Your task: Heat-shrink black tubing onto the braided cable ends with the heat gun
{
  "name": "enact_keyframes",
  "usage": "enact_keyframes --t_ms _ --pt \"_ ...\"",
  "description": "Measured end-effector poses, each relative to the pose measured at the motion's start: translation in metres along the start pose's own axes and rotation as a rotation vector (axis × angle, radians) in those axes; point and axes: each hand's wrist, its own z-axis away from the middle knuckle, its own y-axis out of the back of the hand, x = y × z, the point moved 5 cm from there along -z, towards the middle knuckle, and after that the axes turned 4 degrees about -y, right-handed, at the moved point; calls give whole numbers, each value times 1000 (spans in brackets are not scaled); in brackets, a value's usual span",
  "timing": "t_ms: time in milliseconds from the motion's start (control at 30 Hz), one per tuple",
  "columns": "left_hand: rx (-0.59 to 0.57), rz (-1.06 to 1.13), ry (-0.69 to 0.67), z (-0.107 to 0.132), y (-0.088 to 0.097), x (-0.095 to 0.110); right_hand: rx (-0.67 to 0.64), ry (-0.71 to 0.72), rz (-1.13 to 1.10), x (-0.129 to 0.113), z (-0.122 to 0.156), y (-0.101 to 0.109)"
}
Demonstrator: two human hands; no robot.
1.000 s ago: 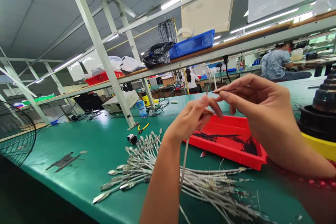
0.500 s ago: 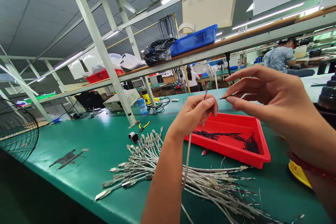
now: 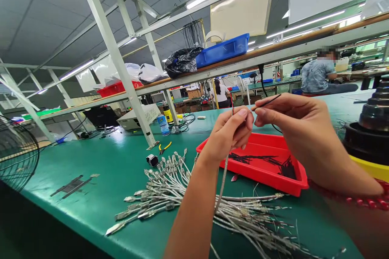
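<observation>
Two bare hands meet above a shallow red plastic tray (image 3: 261,179) in the head view, raised clear of the green surface (image 3: 106,162) on which the tray lies. The left hand (image 3: 231,133) has its grip clenched around the upper end of a grey braided cable (image 3: 223,178). The cable's thin wire tips (image 3: 232,103) stick up past the thumb and forefinger, while the rest hangs down in front of the tray's left corner. The right hand (image 3: 291,129) is over the tray's middle, its fingertips almost touching those of the left. Its grip pinches a thin black sleeve (image 3: 267,102) between thumb and forefinger, and the free end slants up and to the right. A red beaded bracelet (image 3: 349,200) circles that wrist, near the tray's right corner. Inside the tray lies a scatter of short black strands (image 3: 258,158). Left of the tray and in front of it spreads a loose bundle of grey cables with metal end pieces (image 3: 170,186). Yellow-handled pliers (image 3: 165,147) lie beyond the tray's left corner. A black stepped cone stack on a yellow base (image 3: 370,129) stands to the tray's right. Far behind the tray, a seated person (image 3: 316,75) works at another bench.
</observation>
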Motion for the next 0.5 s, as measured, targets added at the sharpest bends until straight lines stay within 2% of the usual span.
enact_keyframes --t_ms 167,300,400,500 --pt "34 -24 26 0 -1 -2 -12 17 -4 1 0 -4" --pt "57 -82 148 -1 2 -13 -57 -35 52 6 0 -10" --pt "32 -109 216 -2 5 -24 -62 -63 75 14 1 -13" --pt "48 -125 153 -4 11 -24 13 14 70 13 3 -10"
